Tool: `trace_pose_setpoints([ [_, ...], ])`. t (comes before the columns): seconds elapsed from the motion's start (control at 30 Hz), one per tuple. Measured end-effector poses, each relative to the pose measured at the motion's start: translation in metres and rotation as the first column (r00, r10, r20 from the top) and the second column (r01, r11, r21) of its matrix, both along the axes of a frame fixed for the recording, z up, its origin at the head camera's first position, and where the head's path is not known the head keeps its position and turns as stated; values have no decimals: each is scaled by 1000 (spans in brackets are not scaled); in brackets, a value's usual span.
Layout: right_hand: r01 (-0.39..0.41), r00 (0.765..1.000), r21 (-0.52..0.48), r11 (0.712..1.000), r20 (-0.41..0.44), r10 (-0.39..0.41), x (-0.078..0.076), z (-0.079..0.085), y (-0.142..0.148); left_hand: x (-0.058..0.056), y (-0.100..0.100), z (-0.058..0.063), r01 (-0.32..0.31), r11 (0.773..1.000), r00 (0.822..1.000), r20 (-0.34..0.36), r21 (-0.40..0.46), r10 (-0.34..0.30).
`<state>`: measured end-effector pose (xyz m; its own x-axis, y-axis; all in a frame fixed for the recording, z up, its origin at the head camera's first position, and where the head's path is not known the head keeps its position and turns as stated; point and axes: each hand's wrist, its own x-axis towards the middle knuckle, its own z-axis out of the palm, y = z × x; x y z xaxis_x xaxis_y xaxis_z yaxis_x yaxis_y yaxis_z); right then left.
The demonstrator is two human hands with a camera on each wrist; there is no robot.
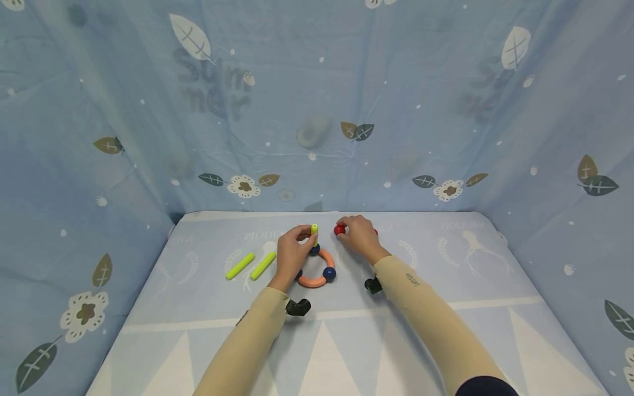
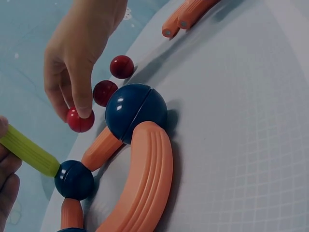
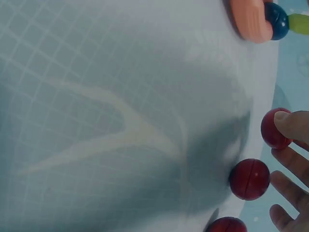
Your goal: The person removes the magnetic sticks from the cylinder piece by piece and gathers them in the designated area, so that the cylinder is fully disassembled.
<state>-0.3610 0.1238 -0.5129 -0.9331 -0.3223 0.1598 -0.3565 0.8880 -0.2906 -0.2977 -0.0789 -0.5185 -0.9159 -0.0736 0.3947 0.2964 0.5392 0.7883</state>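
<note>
My left hand pinches a lime-green rod that stands upright. Its lower end meets a blue ball in a ring of curved orange pieces joined by blue balls. Between thumb and fingers of my right hand is a red ball, raised at the far side of the table. Two more red balls lie close beside that hand, mostly covered by it in the head view.
Two lime-green rods lie left of the ring. In the left wrist view, orange pieces rest beyond the red balls. A patterned blue curtain rises behind the table and along both sides.
</note>
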Motion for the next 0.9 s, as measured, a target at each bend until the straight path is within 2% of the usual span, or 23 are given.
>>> trace_pose_setpoints([
  [0.23,-3,999,47,999,-32,4,1,-7,2,1,2,0,10,1000,1000,-21,-12,-10],
  [0.9,-20,998,16,1000,-66,21,6,-10,5,1,1,-1,-5,1000,1000,-18,-11,5],
])
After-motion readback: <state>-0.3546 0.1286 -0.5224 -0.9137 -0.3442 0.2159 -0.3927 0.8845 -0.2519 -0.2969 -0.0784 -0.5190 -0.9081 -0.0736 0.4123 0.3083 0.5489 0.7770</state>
